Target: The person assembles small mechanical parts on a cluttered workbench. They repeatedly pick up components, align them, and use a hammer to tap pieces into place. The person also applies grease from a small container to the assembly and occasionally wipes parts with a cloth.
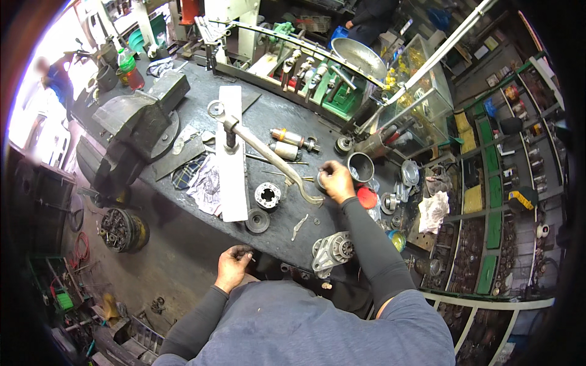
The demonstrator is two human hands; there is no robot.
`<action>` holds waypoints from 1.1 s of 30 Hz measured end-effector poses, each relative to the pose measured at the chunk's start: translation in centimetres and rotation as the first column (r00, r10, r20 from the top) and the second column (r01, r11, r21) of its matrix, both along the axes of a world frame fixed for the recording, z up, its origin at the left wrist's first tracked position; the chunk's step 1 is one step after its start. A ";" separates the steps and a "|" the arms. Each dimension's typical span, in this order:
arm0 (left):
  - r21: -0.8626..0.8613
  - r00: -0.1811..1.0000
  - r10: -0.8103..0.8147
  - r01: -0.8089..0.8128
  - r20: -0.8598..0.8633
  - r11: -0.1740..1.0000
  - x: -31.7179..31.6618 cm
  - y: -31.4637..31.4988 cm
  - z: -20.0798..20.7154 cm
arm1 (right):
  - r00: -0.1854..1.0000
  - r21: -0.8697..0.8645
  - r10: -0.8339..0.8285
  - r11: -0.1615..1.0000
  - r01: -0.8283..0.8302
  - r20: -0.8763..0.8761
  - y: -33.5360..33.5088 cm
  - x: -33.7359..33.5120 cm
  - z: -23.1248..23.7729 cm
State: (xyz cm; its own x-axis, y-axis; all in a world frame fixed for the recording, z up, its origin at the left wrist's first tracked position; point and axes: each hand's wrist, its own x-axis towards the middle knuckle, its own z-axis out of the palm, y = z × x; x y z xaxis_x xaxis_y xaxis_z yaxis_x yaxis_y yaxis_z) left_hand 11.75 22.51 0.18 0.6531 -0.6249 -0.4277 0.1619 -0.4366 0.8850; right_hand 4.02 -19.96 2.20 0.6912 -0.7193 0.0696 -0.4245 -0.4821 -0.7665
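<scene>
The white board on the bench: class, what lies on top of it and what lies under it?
On the white board stands a short dark post carrying a long bent lever. A checked rag shows at its left edge; how far it runs underneath is hidden.

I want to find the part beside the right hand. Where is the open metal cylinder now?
In the head view, the metal cylinder stands on the workbench, right of centre, just beyond the right hand and above the red cap.

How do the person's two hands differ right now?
The right hand reaches far out over the bench, beside a metal cylinder; the left hand stays close to the body, below the bench edge. The right seems closed on a small metal part; the left pinches something too small to tell. Both arms wear dark sleeves.
</scene>
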 end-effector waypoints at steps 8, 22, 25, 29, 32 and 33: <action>-0.121 0.948 -0.077 0.041 -0.309 0.992 -0.3 -4.1 -1.3 | 0.956 0.774 -0.229 0.633 0.003 0.183 0.7 -6.4 3.4; -0.220 0.988 0.041 -0.073 -0.148 0.973 -2.6 -2.2 2.4 | 0.673 -0.435 0.151 0.657 -0.616 -0.724 0.3 5.3 -3.7; -0.110 0.959 0.215 -0.237 -0.183 0.965 -4.0 1.2 2.6 | 0.600 -0.369 0.230 0.607 -0.704 -0.766 0.1 5.8 -2.4; -0.095 0.941 0.293 -0.312 -0.167 0.945 -5.5 5.6 -1.2 | 0.608 -0.347 0.221 0.653 -0.673 -0.763 0.5 5.2 -0.5; -0.007 0.971 0.201 -0.204 -0.129 0.979 -5.4 4.6 0.3 | 0.749 -0.412 0.115 0.776 -0.478 -0.652 -0.2 2.7 0.8; 0.049 0.979 0.156 -0.151 -0.131 0.987 -5.1 3.4 1.6 | 0.853 -0.427 0.105 0.831 -0.358 -0.512 -0.1 1.3 1.8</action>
